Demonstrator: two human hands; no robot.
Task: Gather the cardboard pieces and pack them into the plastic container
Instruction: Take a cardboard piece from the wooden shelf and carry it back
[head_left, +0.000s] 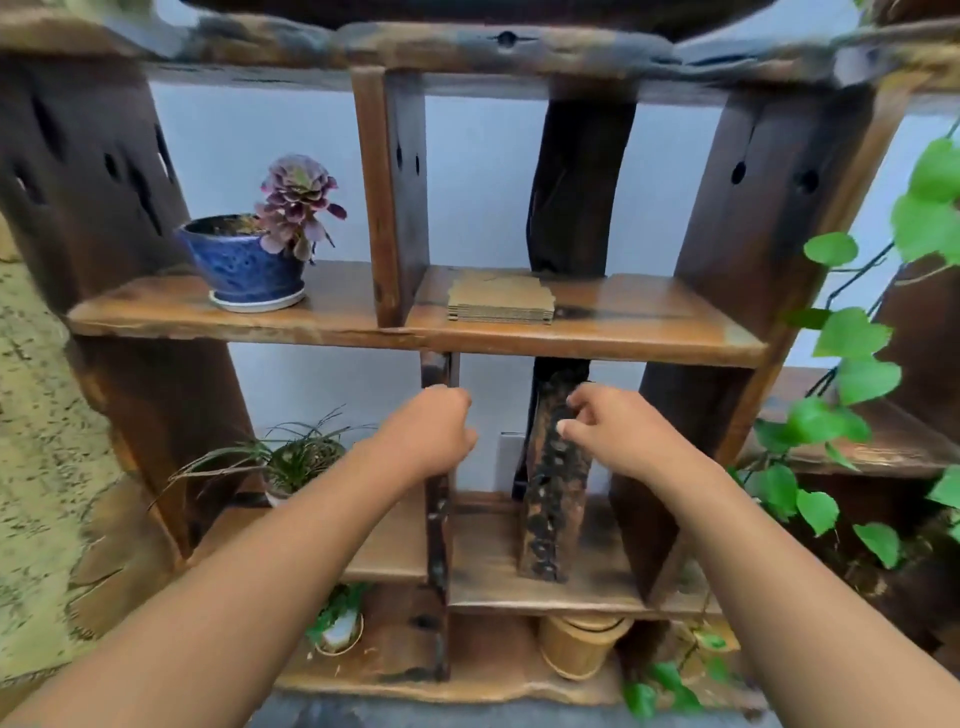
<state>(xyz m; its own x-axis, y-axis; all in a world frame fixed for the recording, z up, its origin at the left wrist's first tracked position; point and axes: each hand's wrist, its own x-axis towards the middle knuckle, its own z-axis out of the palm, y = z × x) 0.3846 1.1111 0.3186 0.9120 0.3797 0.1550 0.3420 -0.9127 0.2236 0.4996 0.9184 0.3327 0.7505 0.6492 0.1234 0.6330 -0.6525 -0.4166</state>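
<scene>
A small stack of brown cardboard pieces (500, 300) lies flat on the middle board of a dark wooden shelf (649, 332), right of an upright post. Both my hands are raised in front of the shelf, just below that board and apart from the stack. My left hand (434, 428) is curled into a loose fist with nothing in it. My right hand (613, 428) has its fingers bent and slightly apart, also holding nothing. No plastic container is in view.
A blue pot with a purple succulent (249, 260) stands on the same board to the left. A grassy plant (291, 462) sits lower left, small pots (576, 644) at the bottom. Green vine leaves (852, 343) hang along the right side.
</scene>
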